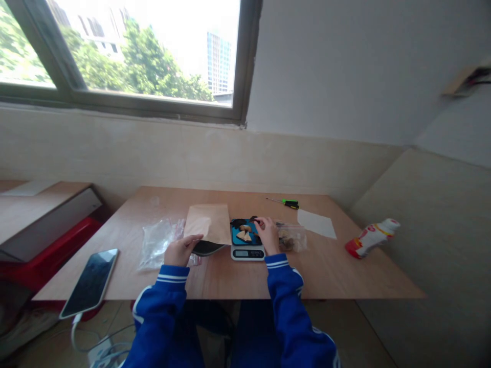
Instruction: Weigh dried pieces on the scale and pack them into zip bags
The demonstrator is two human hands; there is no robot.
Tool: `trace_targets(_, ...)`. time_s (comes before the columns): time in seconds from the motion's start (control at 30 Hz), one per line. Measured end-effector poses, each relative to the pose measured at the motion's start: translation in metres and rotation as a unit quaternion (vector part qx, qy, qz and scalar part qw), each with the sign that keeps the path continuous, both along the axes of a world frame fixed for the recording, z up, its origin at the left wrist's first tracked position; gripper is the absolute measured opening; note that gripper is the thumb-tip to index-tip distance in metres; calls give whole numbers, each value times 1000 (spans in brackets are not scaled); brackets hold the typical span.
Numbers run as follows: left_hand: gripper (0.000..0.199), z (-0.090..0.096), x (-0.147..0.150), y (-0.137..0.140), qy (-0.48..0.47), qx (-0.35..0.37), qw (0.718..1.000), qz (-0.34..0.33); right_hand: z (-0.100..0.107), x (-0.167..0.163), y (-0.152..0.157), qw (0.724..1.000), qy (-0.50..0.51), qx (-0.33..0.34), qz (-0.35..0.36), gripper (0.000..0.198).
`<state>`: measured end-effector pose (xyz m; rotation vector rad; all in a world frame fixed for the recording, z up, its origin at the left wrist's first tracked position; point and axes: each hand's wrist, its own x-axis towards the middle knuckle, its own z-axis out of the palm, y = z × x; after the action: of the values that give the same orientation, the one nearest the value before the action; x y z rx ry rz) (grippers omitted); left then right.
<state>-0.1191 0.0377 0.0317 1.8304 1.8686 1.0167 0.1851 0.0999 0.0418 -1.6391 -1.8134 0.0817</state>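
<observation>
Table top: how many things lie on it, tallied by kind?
Kitchen scale: 1
Brown paper bag: 1
Clear plastic bags: 2
Phone: 1
Screwdriver: 1
White sheet: 1
Bottle: 1
Total: 8

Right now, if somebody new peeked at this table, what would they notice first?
Probably the two blue-sleeved arms in the middle: the right hand reaches over a small kitchen scale with pale and dark pieces on its blue top, while the left hand touches the near edge of a brown paper bag. Next, the phone hanging over the table's left near corner, and the red-and-white bottle lying on its side at the right edge.
</observation>
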Motion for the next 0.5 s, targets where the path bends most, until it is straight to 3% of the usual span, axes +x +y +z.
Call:
trace_targets(0.13, 25, -3, -2, -1, -6, -4, 1000, -7, -14, 5, 29, 998, -56, -36, 2, 19)
trace_targets(0.33, 25, -5, -5, -1, -9, -16, 1000, -12, -27, -3, 23, 988, -132, -67, 36, 19)
trace_targets(0.5, 27, -6, -6, -1, -7, -21, 1000, -17, -18, -6, 22, 983, -163, -76, 29, 9)
